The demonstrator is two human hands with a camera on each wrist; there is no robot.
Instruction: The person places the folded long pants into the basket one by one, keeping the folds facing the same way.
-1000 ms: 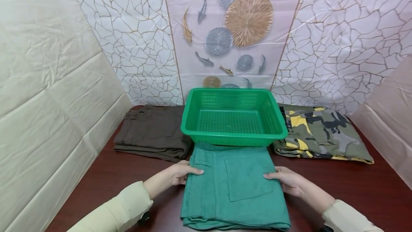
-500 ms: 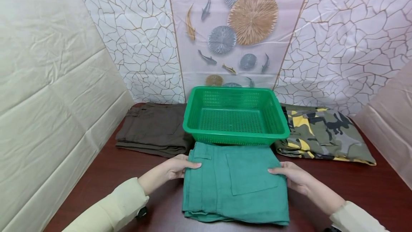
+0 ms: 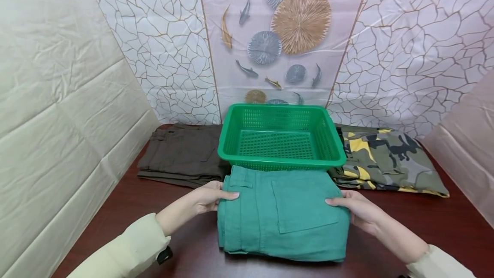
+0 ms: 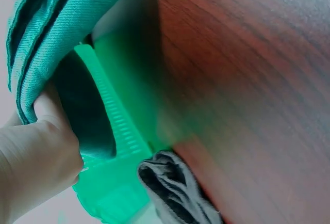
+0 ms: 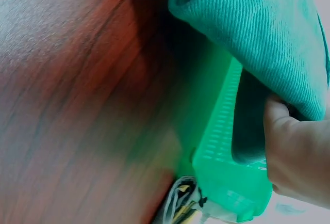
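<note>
Folded green trousers [image 3: 285,213], with a back pocket facing up, are held level between both hands in front of the basket. My left hand [image 3: 210,196] grips their left side, thumb on top and fingers underneath. At the opposite side my right hand [image 3: 359,211] pinches the fold the same way. Both wrist views show the green cloth [image 4: 77,33] raised over the tabletop, with a flap hanging below it. The far edge of the trousers overlaps the front wall of the green plastic basket [image 3: 281,162] in the head view.
Folded dark brown trousers [image 3: 181,153] lie left of the basket. Folded camouflage trousers [image 3: 397,162] in grey, green and yellow lie to its right. All stand on a dark red wooden table [image 3: 401,226]. Patterned cloth walls [image 3: 173,46] enclose the back and sides.
Both hands have raised the green trousers and shifted them slightly toward the basket. Their near edge has come up off the table. The basket and other trousers stay put.
</note>
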